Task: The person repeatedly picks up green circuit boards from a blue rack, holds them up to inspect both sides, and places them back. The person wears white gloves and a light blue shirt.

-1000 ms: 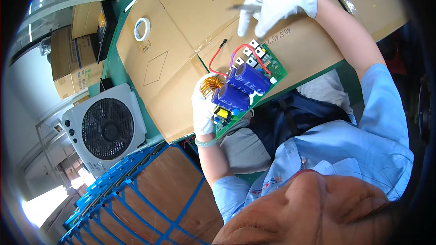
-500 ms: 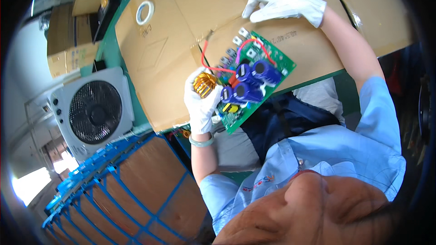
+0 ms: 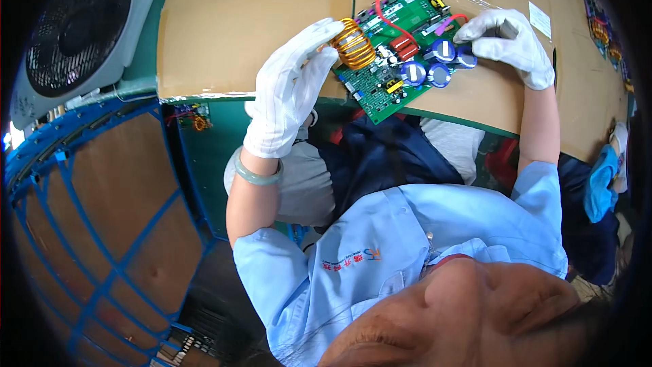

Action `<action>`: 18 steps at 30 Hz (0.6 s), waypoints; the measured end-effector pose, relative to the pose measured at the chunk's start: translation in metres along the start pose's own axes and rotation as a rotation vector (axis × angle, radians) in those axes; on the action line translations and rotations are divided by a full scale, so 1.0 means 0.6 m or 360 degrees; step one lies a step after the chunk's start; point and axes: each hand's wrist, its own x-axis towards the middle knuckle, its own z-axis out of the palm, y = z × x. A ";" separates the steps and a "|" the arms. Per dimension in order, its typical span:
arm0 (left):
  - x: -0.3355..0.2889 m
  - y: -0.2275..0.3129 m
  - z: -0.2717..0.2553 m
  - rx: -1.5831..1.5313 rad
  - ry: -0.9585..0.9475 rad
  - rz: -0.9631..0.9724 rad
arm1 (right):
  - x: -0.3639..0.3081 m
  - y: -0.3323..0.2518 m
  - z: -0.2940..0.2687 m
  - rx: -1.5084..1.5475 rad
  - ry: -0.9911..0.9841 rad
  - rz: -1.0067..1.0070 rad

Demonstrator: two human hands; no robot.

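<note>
- Your light-blue fabric shirt [image 3: 387, 224] is nearest; a smooth, pale-green bangle [image 3: 257, 173] rings your left wrist.
- Before you, the flat green circuit board [image 3: 372, 100] sits between your white-gloved hands, its lower corner past the cardboard's near edge. It bears a ridged copper coil [image 3: 354, 44], dark-blue round cylinders [image 3: 440, 51] and a red wire [image 3: 379, 0].
- Your left hand [image 3: 288, 88] has fingers close together, thumb apart, tips against the coil's side.
- Your right hand [image 3: 513, 44] bends its fingers by the cylinders; you can't tell whether they pinch anything.
- Beneath spreads creased, taped brown cardboard [image 3: 251, 27].
- Off left stand a blue lattice frame [image 3: 109, 285] and a grey box fan [image 3: 81, 27].
</note>
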 end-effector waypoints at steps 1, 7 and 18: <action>0.001 0.002 -0.003 0.0066 -0.0062 0.0058 | 0.000 0.001 -0.001 0.0031 -0.0063 -0.0019; -0.005 -0.013 -0.013 0.0141 -0.0119 0.0196 | -0.002 -0.012 0.006 -0.0429 -0.0011 0.0030; 0.004 -0.019 -0.026 0.0190 -0.0182 0.0225 | -0.001 -0.008 0.001 -0.0441 -0.0012 0.0175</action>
